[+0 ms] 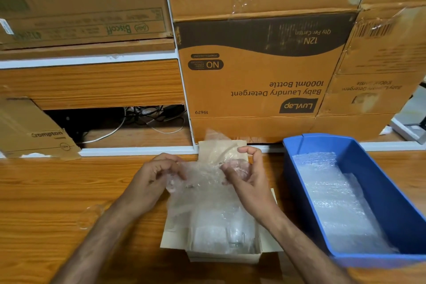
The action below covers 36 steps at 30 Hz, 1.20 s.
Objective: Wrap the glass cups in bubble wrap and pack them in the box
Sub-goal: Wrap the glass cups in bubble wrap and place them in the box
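Note:
A small open cardboard box [230, 257] sits on the wooden table in front of me, its flaps spread out. Inside it lie wrapped glass cups [235, 236], seen dimly through their bubble wrap. Above the box I hold a bubble-wrapped bundle [202, 177]; the cup in it is hard to make out. My left hand [154, 180] grips the bundle's left end. My right hand [244, 175] pinches the wrap at its right end, fingers curled.
A blue plastic bin [389, 193] with sheets of bubble wrap [338, 200] stands to the right of the box. Large cardboard cartons [258, 71] are stacked along the back edge. A clear glass cup [88, 217] seems to lie on the table at the left.

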Each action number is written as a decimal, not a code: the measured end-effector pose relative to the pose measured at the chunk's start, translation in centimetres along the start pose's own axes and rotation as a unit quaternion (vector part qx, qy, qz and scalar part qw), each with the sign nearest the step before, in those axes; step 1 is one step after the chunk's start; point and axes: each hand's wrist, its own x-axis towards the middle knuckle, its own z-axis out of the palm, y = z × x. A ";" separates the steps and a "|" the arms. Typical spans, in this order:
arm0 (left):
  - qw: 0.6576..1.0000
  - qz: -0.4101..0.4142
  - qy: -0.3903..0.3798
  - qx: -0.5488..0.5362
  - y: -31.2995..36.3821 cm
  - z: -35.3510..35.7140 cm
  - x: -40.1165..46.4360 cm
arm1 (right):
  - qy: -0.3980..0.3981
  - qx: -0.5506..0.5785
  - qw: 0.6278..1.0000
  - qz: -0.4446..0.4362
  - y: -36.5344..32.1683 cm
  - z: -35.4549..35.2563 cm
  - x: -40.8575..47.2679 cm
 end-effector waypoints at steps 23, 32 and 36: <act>0.967 -0.147 0.116 -0.173 3.1 0.9 -1.1 | 0.007 -0.012 1.000 -0.002 -2.7 -2.5 0.8; 0.969 -0.034 0.102 0.224 4.7 -1.4 -0.3 | -0.058 -0.248 0.966 -0.053 -4.3 -4.7 2.2; 0.998 -0.025 0.064 -0.018 6.0 -1.2 0.0 | -0.106 -0.094 0.990 -0.019 -5.4 -4.4 1.7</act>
